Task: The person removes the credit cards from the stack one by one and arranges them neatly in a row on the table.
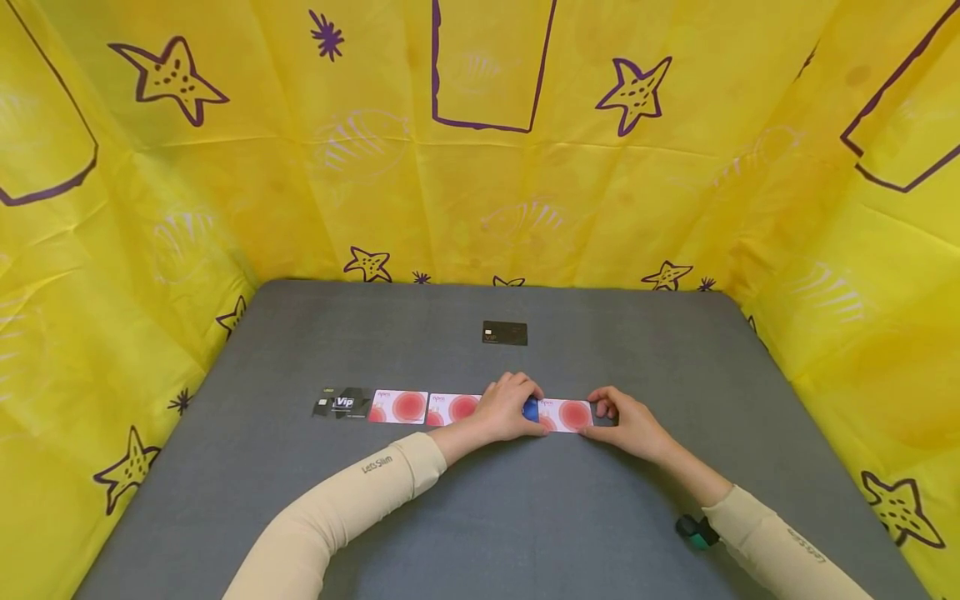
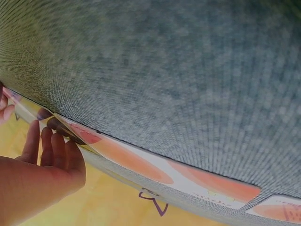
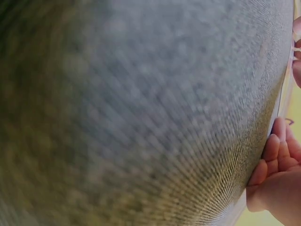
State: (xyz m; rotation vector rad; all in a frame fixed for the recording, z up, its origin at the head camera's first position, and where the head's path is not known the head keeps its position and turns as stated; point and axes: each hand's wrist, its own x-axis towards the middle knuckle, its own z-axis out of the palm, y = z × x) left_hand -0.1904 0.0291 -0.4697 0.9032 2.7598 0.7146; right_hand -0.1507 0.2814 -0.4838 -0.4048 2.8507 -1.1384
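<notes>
A row of cards lies across the grey worktop: a black "Vip" card, then white cards with red circles. Left hand and right hand pinch the ends of the rightmost card, aligning it. A black card waits apart. Sleeve reads "Let's Slim".

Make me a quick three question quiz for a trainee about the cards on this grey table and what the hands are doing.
1. True or false: the black card lies apart from the row of cards, farther from the person.
2. Which hand touches the right end of the row: A left hand, B right hand?
3. Fill in: the leftmost card in the row, the VIP card, is mostly ____ in colour.

Key: 1 true; 2 B; 3 black.
</notes>
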